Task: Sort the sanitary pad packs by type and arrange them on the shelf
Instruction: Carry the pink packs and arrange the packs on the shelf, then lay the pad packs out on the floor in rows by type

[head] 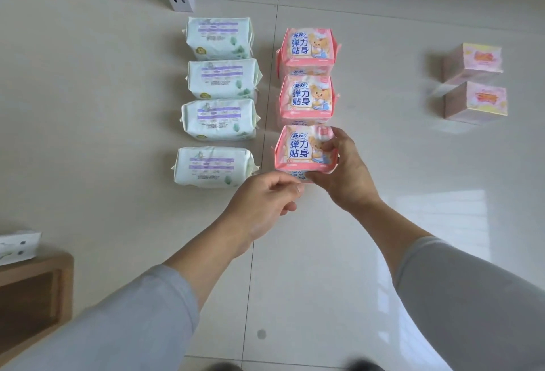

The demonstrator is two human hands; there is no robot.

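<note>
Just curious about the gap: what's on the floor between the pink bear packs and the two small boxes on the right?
Nothing: the head view shows only bare tile floor between the pink bear packs and the small boxes.
</note>
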